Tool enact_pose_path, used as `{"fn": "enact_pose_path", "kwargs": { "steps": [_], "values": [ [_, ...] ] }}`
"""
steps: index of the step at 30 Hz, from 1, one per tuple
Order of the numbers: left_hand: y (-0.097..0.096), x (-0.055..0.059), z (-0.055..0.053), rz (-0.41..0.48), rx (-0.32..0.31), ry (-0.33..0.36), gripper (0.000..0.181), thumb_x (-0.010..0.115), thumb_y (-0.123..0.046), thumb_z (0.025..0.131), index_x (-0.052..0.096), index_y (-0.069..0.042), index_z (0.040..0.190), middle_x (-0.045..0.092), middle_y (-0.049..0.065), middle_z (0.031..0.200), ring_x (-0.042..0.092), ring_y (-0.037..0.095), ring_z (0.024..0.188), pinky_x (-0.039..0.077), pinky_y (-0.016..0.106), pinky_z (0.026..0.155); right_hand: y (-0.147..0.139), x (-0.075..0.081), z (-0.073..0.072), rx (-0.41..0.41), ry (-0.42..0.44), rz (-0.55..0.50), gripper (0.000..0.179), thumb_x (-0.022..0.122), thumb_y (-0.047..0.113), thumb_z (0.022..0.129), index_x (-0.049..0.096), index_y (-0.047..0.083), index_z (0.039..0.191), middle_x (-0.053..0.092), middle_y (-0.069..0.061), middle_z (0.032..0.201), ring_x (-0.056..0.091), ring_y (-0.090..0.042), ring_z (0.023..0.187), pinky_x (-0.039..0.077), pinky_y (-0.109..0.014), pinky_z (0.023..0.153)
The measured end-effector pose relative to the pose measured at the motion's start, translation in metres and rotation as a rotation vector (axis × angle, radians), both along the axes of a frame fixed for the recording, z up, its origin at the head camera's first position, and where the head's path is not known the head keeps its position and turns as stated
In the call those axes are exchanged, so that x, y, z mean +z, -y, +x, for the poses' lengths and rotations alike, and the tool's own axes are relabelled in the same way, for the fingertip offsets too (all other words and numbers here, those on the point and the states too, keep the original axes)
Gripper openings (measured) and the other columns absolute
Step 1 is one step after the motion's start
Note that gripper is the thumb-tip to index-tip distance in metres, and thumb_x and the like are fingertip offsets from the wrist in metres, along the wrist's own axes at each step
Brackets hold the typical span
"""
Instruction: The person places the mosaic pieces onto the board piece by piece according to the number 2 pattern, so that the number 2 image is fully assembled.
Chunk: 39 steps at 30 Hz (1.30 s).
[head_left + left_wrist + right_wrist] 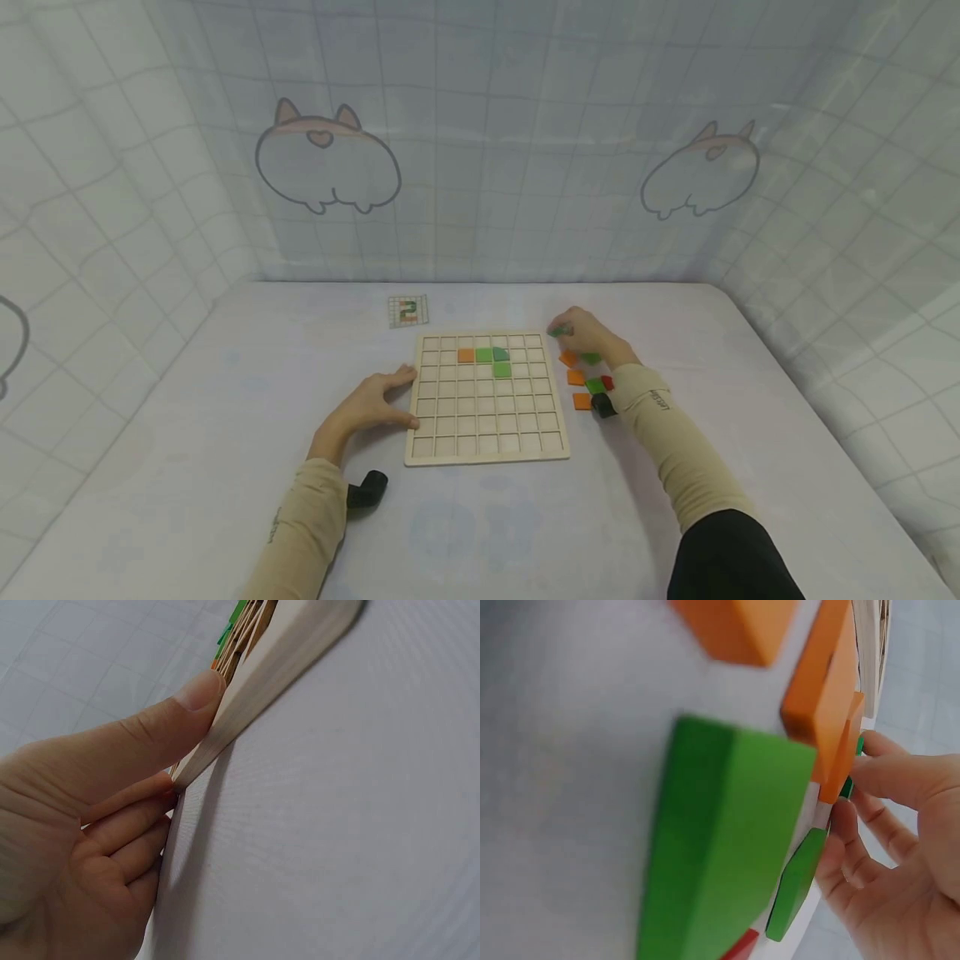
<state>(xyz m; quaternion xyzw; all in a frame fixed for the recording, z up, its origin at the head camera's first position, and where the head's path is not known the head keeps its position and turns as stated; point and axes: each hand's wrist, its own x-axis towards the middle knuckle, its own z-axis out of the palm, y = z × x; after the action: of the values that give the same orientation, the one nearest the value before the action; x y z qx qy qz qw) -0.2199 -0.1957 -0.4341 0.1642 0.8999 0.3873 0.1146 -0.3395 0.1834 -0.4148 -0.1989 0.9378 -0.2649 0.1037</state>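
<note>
A square wooden grid board [487, 459] lies flat on the table. Near its top sit an orange tile [466, 356], two light green tiles [502, 370] and a dark green rounded tile [500, 354]. My left hand [372, 402] touches the board's left edge with spread thumb and fingers. In the left wrist view the thumb [199, 691] rests on the wooden rim. Just past the board's upper right corner, my right hand [587, 330] pinches a dark green tile [557, 332] at its fingertips, low over the table; the fingers partly hide it.
Right of the board lie several loose tiles: orange tiles [575, 377], green tiles [595, 386] and a red tile [607, 382]. Behind the board is a small pattern card [408, 311] with a coloured grid. Black wrist cameras [367, 490] sit below each forearm. A patterned curtain [480, 167] hangs behind.
</note>
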Motion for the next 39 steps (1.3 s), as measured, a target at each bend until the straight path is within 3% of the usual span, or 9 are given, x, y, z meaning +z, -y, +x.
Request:
{"fn": "enact_pose_path", "kwargs": {
  "steps": [4, 10, 17, 22, 30, 34, 39],
  "values": [
    [0.000, 0.001, 0.000, 0.001, 0.000, -0.001, 0.092, 0.085, -0.023, 0.066, 0.037, 0.009, 0.138, 0.024, 0.026, 0.148, 0.020, 0.039, 0.139, 0.015, 0.051, 0.114, -0.001, 0.000, -0.001, -0.037, 0.029, -0.043, 0.031, 0.053, -0.003, 0.081, 0.067, 0.001, 0.108, 0.053, -0.018, 0.123, 0.052, -0.035, 0.109, 0.048, -0.048, 0.092],
    [0.001, 0.001, 0.000, 0.008, 0.003, 0.005, 0.092, 0.085, -0.022, 0.066, 0.037, 0.009, 0.138, 0.024, 0.026, 0.148, 0.020, 0.039, 0.139, 0.016, 0.051, 0.114, -0.003, -0.002, 0.000, -0.042, 0.004, -0.093, 0.016, 0.063, 0.008, 0.087, 0.067, -0.002, 0.098, 0.055, -0.020, 0.120, 0.054, -0.037, 0.107, 0.051, -0.046, 0.088],
    [0.002, 0.000, 0.000, 0.000, 0.001, -0.004, 0.092, 0.085, -0.024, 0.066, 0.037, 0.009, 0.138, 0.025, 0.026, 0.147, 0.021, 0.039, 0.139, 0.016, 0.051, 0.114, -0.004, -0.002, 0.000, -0.105, -0.003, -0.098, 0.027, 0.065, 0.010, 0.087, 0.063, -0.004, 0.109, 0.056, -0.024, 0.115, 0.056, -0.036, 0.104, 0.053, -0.042, 0.082],
    [0.001, 0.001, 0.000, 0.002, 0.000, -0.004, 0.092, 0.085, -0.023, 0.066, 0.037, 0.009, 0.138, 0.024, 0.027, 0.147, 0.021, 0.039, 0.139, 0.016, 0.051, 0.114, -0.005, 0.000, 0.001, -0.101, -0.010, -0.096, 0.028, 0.064, 0.010, 0.086, 0.063, -0.006, 0.110, 0.059, -0.024, 0.110, 0.056, -0.034, 0.099, 0.053, -0.040, 0.078],
    [0.001, 0.002, 0.002, -0.001, 0.002, -0.002, 0.092, 0.085, -0.023, 0.066, 0.037, 0.009, 0.138, 0.024, 0.027, 0.147, 0.021, 0.040, 0.139, 0.016, 0.051, 0.114, -0.006, -0.003, -0.003, -0.113, -0.042, -0.070, 0.030, 0.066, 0.009, 0.084, 0.064, -0.006, 0.109, 0.062, -0.023, 0.110, 0.057, -0.035, 0.102, 0.051, -0.044, 0.087],
    [0.000, 0.002, 0.002, -0.008, -0.002, -0.007, 0.092, 0.084, -0.024, 0.067, 0.037, 0.008, 0.138, 0.025, 0.026, 0.147, 0.021, 0.040, 0.138, 0.016, 0.051, 0.114, -0.006, -0.004, -0.002, -0.146, -0.023, -0.111, 0.035, 0.067, 0.009, 0.083, 0.062, -0.006, 0.113, 0.061, -0.023, 0.114, 0.058, -0.036, 0.106, 0.051, -0.044, 0.089],
    [0.001, 0.002, 0.002, -0.006, -0.001, -0.010, 0.091, 0.084, -0.024, 0.067, 0.037, 0.009, 0.138, 0.025, 0.026, 0.147, 0.021, 0.040, 0.138, 0.016, 0.051, 0.114, -0.003, -0.002, 0.009, -0.150, -0.028, -0.234, 0.040, 0.068, 0.014, 0.083, 0.060, -0.008, 0.116, 0.061, -0.024, 0.116, 0.058, -0.037, 0.107, 0.052, -0.045, 0.090]
  ]
}}
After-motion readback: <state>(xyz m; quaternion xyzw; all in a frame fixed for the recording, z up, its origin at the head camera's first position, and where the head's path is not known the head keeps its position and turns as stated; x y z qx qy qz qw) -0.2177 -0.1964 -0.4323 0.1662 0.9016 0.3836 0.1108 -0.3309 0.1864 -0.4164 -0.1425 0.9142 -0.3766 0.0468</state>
